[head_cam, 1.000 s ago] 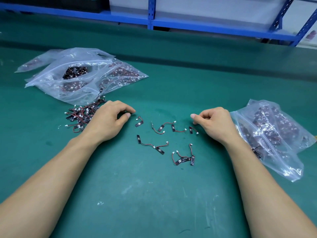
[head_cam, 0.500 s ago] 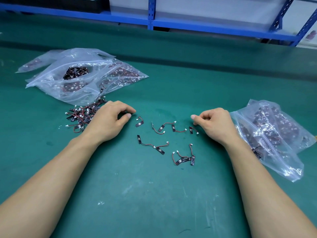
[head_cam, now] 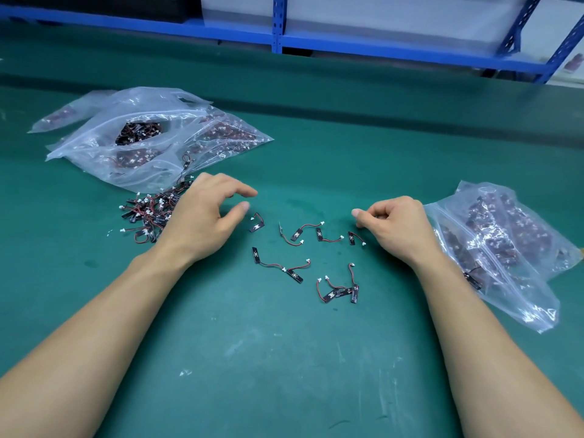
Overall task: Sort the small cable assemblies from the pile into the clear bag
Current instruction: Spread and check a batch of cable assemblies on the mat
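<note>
Flanking the hands, two clear bags hold dark cable assemblies: the larger bag [head_cam: 104, 172] beyond the left hand [head_cam: 202, 216], whose fingers are spread and empty; the smaller bag [head_cam: 521, 305] outside the curled right hand [head_cam: 395, 226], which may or may not be pinching something. The pile [head_cam: 148, 213] sits just outside the left hand. The loose assemblies [head_cam: 297, 235] between the hands look light and floppy, likely best pinched by the stiff black strip.

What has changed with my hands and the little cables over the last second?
The left hand opened: its thumb and forefinger, pinched together before, have spread apart just beside the nearest cable, with nothing visible between them. The right hand stayed curled in the same spot. The scattered cables, the pile, the left bag and the right bag have not moved.
</note>
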Action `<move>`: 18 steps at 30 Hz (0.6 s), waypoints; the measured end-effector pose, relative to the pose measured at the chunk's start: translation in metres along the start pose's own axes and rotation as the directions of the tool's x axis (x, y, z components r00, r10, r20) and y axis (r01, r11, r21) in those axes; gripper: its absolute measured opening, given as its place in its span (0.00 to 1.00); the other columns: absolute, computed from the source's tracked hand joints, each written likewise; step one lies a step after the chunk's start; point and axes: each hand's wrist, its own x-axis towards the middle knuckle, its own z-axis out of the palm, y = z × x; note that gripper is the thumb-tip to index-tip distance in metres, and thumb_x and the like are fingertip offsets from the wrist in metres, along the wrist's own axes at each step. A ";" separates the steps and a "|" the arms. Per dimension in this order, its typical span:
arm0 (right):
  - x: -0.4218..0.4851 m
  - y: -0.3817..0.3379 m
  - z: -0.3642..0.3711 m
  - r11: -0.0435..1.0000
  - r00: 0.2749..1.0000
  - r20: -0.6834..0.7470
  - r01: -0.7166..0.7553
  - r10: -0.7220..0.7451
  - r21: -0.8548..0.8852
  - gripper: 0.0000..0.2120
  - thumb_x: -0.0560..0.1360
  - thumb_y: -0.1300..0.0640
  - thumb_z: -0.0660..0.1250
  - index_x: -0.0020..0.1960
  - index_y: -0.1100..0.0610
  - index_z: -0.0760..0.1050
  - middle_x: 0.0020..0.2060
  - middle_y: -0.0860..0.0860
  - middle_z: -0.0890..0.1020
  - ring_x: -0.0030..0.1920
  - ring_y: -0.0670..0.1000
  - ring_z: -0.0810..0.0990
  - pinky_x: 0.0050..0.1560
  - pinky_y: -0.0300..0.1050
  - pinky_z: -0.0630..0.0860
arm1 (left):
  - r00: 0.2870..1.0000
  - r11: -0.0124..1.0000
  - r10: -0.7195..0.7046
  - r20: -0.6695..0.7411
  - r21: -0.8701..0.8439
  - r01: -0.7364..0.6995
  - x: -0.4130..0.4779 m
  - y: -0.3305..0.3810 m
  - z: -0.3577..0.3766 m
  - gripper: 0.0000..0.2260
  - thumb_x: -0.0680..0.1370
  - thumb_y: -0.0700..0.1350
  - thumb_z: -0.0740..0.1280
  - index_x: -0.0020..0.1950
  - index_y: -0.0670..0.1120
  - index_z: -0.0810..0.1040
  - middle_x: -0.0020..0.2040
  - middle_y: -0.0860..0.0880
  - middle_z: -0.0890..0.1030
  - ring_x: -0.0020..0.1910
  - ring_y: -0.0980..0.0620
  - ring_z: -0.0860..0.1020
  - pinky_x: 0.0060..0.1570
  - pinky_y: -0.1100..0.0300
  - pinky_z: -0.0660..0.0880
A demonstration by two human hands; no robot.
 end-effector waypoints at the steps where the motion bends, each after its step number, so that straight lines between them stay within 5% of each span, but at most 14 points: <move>1: 0.000 0.000 0.000 1.000 1.000 0.001 0.000 0.000 0.001 0.17 0.76 0.44 0.70 0.33 0.53 0.82 0.18 0.45 0.67 0.24 0.46 0.66 0.30 0.43 0.63 | 0.996 0.996 0.080 -0.024 -0.032 -0.081 -0.001 0.011 -0.001 0.07 0.77 0.43 0.70 0.54 0.48 0.83 0.47 0.53 0.81 0.48 0.48 0.73 0.53 0.57 0.70; 7: 0.001 0.000 0.000 1.000 1.000 0.011 -0.015 0.015 -0.001 0.17 0.76 0.44 0.70 0.34 0.53 0.82 0.17 0.45 0.67 0.24 0.47 0.66 0.30 0.42 0.63 | 0.831 0.885 0.464 0.308 -0.195 -0.422 -0.020 0.069 0.021 0.06 0.74 0.54 0.74 0.49 0.55 0.85 0.37 0.58 0.73 0.40 0.54 0.68 0.41 0.55 0.67; 18: 0.001 0.000 0.000 1.000 1.000 0.007 -0.016 0.016 -0.004 0.17 0.76 0.43 0.70 0.35 0.53 0.83 0.18 0.45 0.68 0.25 0.46 0.67 0.31 0.42 0.63 | 0.785 0.898 0.438 0.438 -0.176 -0.403 -0.025 0.069 0.028 0.05 0.76 0.55 0.71 0.43 0.56 0.83 0.34 0.58 0.73 0.40 0.59 0.66 0.41 0.60 0.63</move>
